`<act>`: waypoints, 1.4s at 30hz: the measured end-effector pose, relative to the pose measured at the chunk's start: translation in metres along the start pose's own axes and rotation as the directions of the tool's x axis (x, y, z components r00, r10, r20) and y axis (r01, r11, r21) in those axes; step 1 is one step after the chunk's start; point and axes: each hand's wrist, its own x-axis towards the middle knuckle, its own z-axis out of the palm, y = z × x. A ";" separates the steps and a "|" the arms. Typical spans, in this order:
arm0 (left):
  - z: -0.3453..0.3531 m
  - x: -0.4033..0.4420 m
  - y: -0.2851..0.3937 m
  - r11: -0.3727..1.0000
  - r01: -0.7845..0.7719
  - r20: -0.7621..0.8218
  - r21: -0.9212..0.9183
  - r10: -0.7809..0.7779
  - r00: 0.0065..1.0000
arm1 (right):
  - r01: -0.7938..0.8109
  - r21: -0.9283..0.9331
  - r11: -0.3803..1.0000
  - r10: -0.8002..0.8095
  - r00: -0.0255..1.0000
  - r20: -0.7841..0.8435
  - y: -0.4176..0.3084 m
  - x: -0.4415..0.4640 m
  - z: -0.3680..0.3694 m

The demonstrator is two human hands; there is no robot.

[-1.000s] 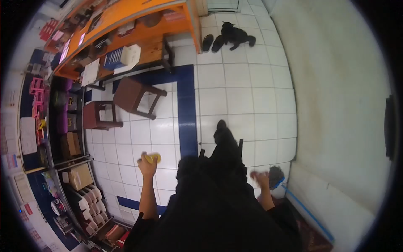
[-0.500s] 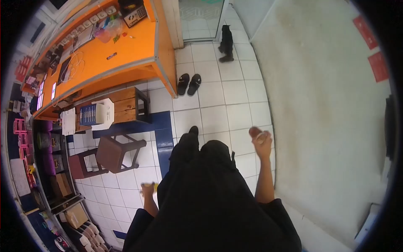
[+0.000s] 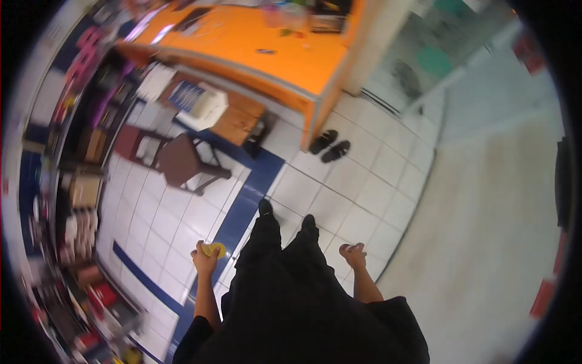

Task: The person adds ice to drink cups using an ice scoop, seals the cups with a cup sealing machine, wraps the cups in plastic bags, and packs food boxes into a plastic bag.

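My left hand (image 3: 205, 259) is low beside my left leg, its fingers closed around a yellow round object (image 3: 216, 249) whose kind I cannot make out. On the other side, my right hand (image 3: 354, 255) hangs out over the tiles with curled fingers. Something small and reddish (image 3: 348, 247) shows at those fingers, too blurred to name. Both of my shoes stand on the white tiled floor (image 3: 297, 185), one foot ahead of the other.
An orange desk (image 3: 260, 67) stands ahead, with black sandals (image 3: 335, 150) by its corner. Brown plastic stools (image 3: 182, 161) and a wooden bench (image 3: 239, 121) are at left, beyond them loaded shelves (image 3: 85, 191). A pale wall (image 3: 485, 212) runs along the right.
My view has turned right and my feet have stepped on. The left hand has risen, showing the yellow object; the right has lowered. The black cat near the doorway is now a dark blur beyond it.
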 end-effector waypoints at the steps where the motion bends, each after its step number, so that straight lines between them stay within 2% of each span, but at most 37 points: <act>1: -0.003 -0.023 -0.019 0.979 0.192 0.018 0.069 -0.194 0.981 | 0.096 -0.094 0.991 -0.094 0.995 0.026 -0.009 0.019 -0.019; 2: -0.004 -0.046 -0.036 0.917 0.378 0.034 0.129 -0.385 0.922 | 0.194 -0.184 0.964 -0.188 0.981 0.052 -0.018 0.038 -0.039; 3: -0.001 -0.067 -0.062 0.838 0.531 0.030 0.123 -0.538 0.842 | 0.095 0.011 0.995 -0.095 0.995 0.032 -0.034 0.045 -0.069; 4: 0.006 -0.088 -0.092 0.741 0.662 0.042 0.114 -0.669 0.742 | -0.043 0.265 0.963 0.060 0.997 -0.055 -0.055 0.053 -0.083; 5: 0.010 -0.108 -0.115 0.592 0.798 0.047 0.112 -0.805 0.591 | -0.110 0.522 0.846 0.212 0.967 -0.140 -0.078 0.059 -0.100; 6: 0.017 -0.128 -0.139 0.427 0.897 0.065 0.112 -0.904 0.422 | -0.055 0.539 0.841 0.182 0.965 -0.186 -0.089 0.077 -0.108; 8: 0.051 -0.181 -0.207 0.260 0.966 0.017 0.001 -0.965 0.260 | 0.135 0.339 0.931 -0.052 0.968 -0.245 -0.105 0.117 -0.102; 10: 0.053 -0.217 -0.232 0.177 0.983 0.046 -0.044 -0.983 0.179 | 0.209 0.206 0.956 -0.150 0.951 -0.272 -0.141 0.156 -0.094; 11: 0.053 -0.235 -0.244 0.135 0.989 0.060 -0.065 -0.989 0.139 | 0.141 0.256 0.956 -0.079 0.968 -0.236 -0.177 0.162 -0.097; 12: 0.058 -0.254 -0.274 0.113 0.987 0.254 -0.116 -0.957 0.140 | 0.070 0.303 0.951 -0.008 0.980 -0.199 -0.214 0.168 -0.101; 13: 0.105 -0.279 -0.336 0.615 0.772 0.347 0.159 -0.767 0.540 | 0.293 -0.136 0.946 -0.298 0.954 -0.021 -0.230 0.207 -0.091; 14: 0.086 -0.276 -0.346 0.401 0.913 0.383 0.080 -0.858 0.343 | 0.516 -0.476 0.712 -0.446 0.856 0.261 -0.243 0.213 -0.073; 15: 0.080 -0.268 -0.351 0.279 0.958 0.390 0.067 -0.891 0.232 | 0.480 -0.419 0.771 -0.461 0.874 0.152 -0.279 0.194 -0.076; 16: 0.077 -0.263 -0.362 0.242 0.968 0.396 0.061 -0.897 0.199 | 0.447 -0.361 0.819 -0.466 0.884 0.035 -0.326 0.180 -0.090; 17: 0.073 -0.257 -0.370 0.222 0.974 0.403 0.046 -0.896 0.185 | 0.420 -0.219 0.881 -0.440 0.896 -0.053 -0.373 0.171 -0.093; 19: 0.059 -0.243 -0.383 0.200 0.980 0.410 0.002 -0.894 0.182 | 0.383 -0.079 0.920 -0.390 0.912 -0.126 -0.466 0.138 -0.104; 20: 0.052 -0.230 -0.395 0.192 0.981 0.401 -0.016 -0.898 0.182 | 0.249 0.149 0.957 -0.227 0.962 -0.152 -0.518 0.116 -0.113; 21: 0.043 -0.211 -0.407 0.182 0.983 0.395 -0.037 -0.901 0.182 | 0.127 0.368 0.921 -0.080 0.987 -0.140 -0.568 0.100 -0.124; 22: 0.034 -0.184 -0.421 0.161 0.986 0.378 -0.051 -0.910 0.168 | 0.164 0.354 0.921 -0.124 0.983 -0.133 -0.603 0.100 -0.127; 23: 0.024 -0.153 -0.436 0.135 0.989 0.369 -0.057 -0.918 0.147 | 0.307 0.346 0.887 -0.267 0.950 -0.161 -0.637 0.104 -0.125; 24: 0.008 -0.107 -0.449 0.066 0.998 0.352 0.002 -0.934 0.061 | 0.454 0.337 0.825 -0.418 0.891 -0.176 -0.675 0.110 -0.120; 25: -0.027 -0.070 -0.457 0.023 0.997 0.363 -0.069 -0.931 0.047 | 0.477 0.546 0.688 -0.505 0.856 -0.111 -0.711 0.120 -0.109; 26: -0.048 -0.035 -0.472 0.038 0.992 0.353 -0.124 -0.932 0.080 | 0.430 0.731 0.529 -0.587 0.808 -0.051 -0.740 0.135 -0.099; 27: -0.074 0.005 -0.485 -0.031 0.989 0.367 -0.142 -0.930 0.024 | 0.459 0.630 0.627 -0.573 0.819 -0.026 -0.764 0.157 -0.089; 28: -0.094 0.038 -0.505 -0.022 0.981 0.330 -0.195 -0.943 0.045 | 0.543 0.333 0.771 -0.552 0.830 -0.077 -0.780 0.198 -0.065; 29: -0.111 0.069 -0.524 -0.017 0.974 0.296 -0.225 -0.954 0.052 | 0.562 0.158 0.812 -0.569 0.823 -0.001 -0.823 0.195 -0.069; 31: -0.156 0.125 -0.563 -0.008 0.946 0.243 -0.324 -0.967 0.075 | 0.412 0.015 0.911 -0.410 0.900 0.145 -0.908 0.207 -0.076; 32: -0.182 0.150 -0.580 0.010 0.936 0.208 -0.351 -0.974 0.088 | 0.227 0.029 0.973 -0.227 0.944 0.237 -0.948 0.215 -0.077; 33: -0.206 0.173 -0.597 -0.011 0.923 0.183 -0.385 -0.981 0.065 | 0.227 -0.023 0.974 -0.216 0.949 0.229 -0.981 0.234 -0.069; 35: -0.253 0.208 -0.624 -0.078 0.901 0.154 -0.428 -0.988 -0.013 | 0.364 0.083 0.928 -0.373 0.915 0.155 -1.056 0.256 -0.067; 36: -0.277 0.225 -0.640 -0.096 0.896 0.149 -0.433 -0.988 -0.035 | 0.352 0.039 0.935 -0.354 0.925 0.140 -1.121 0.227 -0.103; 38: -0.311 0.256 -0.667 -0.211 0.877 0.212 -0.431 -0.969 -0.129 | 0.445 0.067 0.893 -0.447 0.860 0.247 -1.227 0.253 -0.109; 40: -0.326 0.281 -0.690 -0.252 0.871 0.230 -0.422 -0.959 -0.166 | 0.566 0.277 0.777 -0.619 0.767 0.170 -1.320 0.286 -0.095; 41: -0.329 0.296 -0.705 -0.267 0.868 0.232 -0.417 -0.955 -0.183 | 0.612 0.157 0.775 -0.631 0.758 0.165 -1.394 0.236 -0.147; 42: -0.330 0.312 -0.718 -0.308 0.871 0.254 -0.384 -0.942 -0.221 | 0.687 0.056 0.724 -0.686 0.710 0.159 -1.444 0.252 -0.145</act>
